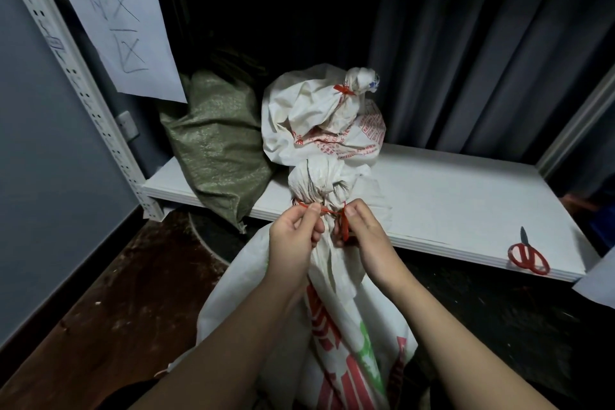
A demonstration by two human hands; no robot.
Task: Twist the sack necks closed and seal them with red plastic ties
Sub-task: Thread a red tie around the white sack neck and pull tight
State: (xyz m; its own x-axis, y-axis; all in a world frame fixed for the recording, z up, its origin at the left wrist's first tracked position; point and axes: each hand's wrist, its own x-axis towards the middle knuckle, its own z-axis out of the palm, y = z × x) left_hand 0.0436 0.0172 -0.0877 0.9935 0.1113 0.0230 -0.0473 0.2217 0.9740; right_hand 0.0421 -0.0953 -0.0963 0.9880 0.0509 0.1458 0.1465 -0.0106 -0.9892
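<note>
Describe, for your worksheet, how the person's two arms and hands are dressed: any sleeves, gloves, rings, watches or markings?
Both arms are bare from the bottom edge of the picture up to the fingers: no sleeve shows. The left hand and the right hand wear no gloves. No ring, watch, bracelet or marking shows on either wrist or on the fingers that can be seen. The nails are short and unpainted.

You have one view only, from the wide-angle camera on your head, looking forward and steeply down, so no second view shares the scene. Your forearms enter from the bottom edge and your left hand [296,230] and right hand [361,226] sit near the middle, close to the lens. The white metal shelf board [432,196] crosses the frame just beyond them. Straight edges bow toward the borders.
</note>
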